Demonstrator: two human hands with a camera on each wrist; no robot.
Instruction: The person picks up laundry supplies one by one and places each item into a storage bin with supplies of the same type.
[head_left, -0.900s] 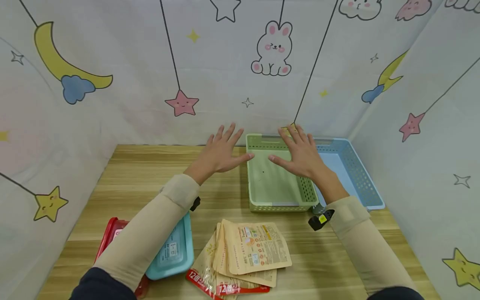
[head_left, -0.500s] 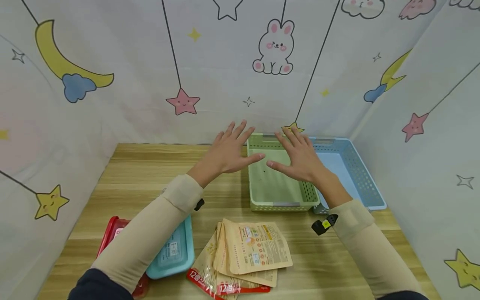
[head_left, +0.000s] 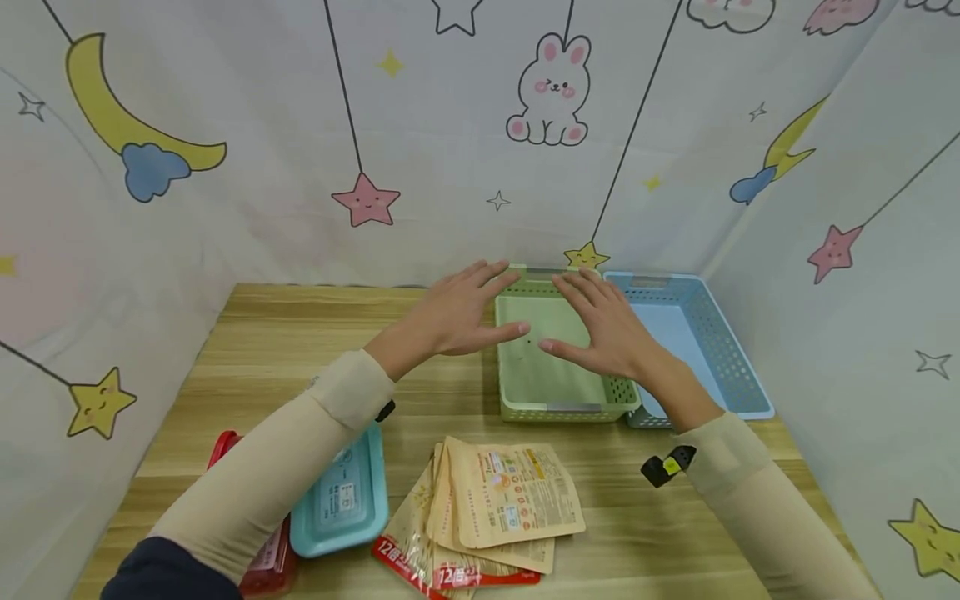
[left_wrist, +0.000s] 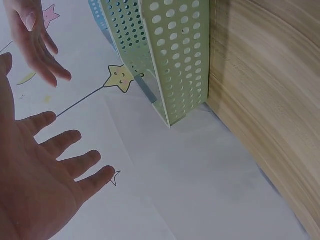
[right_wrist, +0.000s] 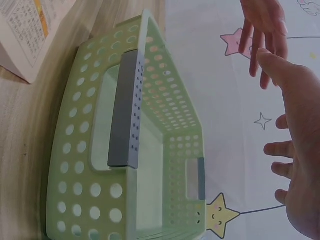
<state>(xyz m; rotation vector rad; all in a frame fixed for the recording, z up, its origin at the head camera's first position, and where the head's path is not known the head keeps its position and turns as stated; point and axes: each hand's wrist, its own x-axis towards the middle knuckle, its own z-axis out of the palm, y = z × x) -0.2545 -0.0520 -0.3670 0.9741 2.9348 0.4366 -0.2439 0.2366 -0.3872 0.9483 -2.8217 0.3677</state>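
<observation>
Both bare hands hang in the air over the light green basket (head_left: 551, 371), apart from each other and holding nothing. My left hand (head_left: 461, 315) is above the basket's left edge, fingers extended and thumb pointing right. Over the basket's right part is my right hand (head_left: 609, 333), its thumb pointing left. In the left wrist view the left palm (left_wrist: 37, 185) shows with fingers spread, beside the basket's perforated wall (left_wrist: 182, 55). The right wrist view shows the right hand (right_wrist: 302, 135) beyond the basket's grey handle (right_wrist: 125, 110).
A blue basket (head_left: 686, 333) stands right of the green one. Nearer lie several stacked beige pouches (head_left: 517, 496) with red strips. Left of them are a teal-lidded container (head_left: 348, 500) and a red container (head_left: 270, 558), partly behind the left sleeve. A patterned cloth (head_left: 450, 125) hangs behind the wooden table.
My left hand has shifted right, and its fingers have tipped downward. The right hand's fingertips have also dropped, and its wrist has moved slightly right and nearer. Baskets and pouches stay put.
</observation>
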